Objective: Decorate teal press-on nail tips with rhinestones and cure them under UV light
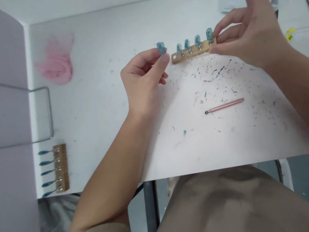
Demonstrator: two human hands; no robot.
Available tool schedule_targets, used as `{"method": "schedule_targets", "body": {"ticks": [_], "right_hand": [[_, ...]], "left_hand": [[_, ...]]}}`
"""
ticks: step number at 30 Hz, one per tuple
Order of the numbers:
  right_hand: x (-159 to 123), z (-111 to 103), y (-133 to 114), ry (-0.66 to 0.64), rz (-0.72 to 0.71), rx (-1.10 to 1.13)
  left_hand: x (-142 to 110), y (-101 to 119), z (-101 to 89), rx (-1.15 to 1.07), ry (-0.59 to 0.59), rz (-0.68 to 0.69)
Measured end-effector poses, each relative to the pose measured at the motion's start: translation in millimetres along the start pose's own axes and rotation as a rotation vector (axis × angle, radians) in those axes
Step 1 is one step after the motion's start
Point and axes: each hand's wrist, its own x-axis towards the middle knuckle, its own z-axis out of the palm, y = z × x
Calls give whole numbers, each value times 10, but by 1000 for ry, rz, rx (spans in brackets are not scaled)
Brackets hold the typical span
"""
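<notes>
Between the thumb and fingers of my left hand is a small teal piece that looks like a false nail. A wooden nail stand lies just to the right, apart from that hand. Several teal false nails stand upright on its metal holders. My right hand pinches the stand's right end between thumb and fingers, beside the largest nail. Its index finger or thumb-side digit points up and away. Below the stand, a pink pen-like tool rests on the table.
Dark blue and teal flecks are scattered over the white table. A pink cloth lies at the back left. Another wooden stand with dark teal nails sits by the front left edge, near a metal wire frame. A clear plastic bag is behind my right hand.
</notes>
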Motion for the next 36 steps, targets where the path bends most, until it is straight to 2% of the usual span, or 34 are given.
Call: {"method": "schedule_targets", "body": {"ticks": [5, 11, 15, 21, 25, 31, 36], "right_hand": [[-328, -98, -107, 95, -177, -13], [-596, -156, -186, 159, -128, -21], [-703, -160, -230, 179, -110, 6], [-830, -141, -252, 174, -132, 40], [-885, -108, -278, 232, -43, 96], [-1050, 12, -286, 332, 276, 344], [-1253, 91, -366, 380, 324, 420]], "left_hand": [[-64, 27, 9, -57, -53, -60], [-154, 34, 67, -129, -214, -90], [-186, 39, 95, -159, -250, -157], [-219, 57, 125, -185, -277, -132], [-240, 56, 138, -205, -258, -138], [-298, 83, 170, -228, -275, -187], [-381, 125, 219, -210, -300, -198]]}}
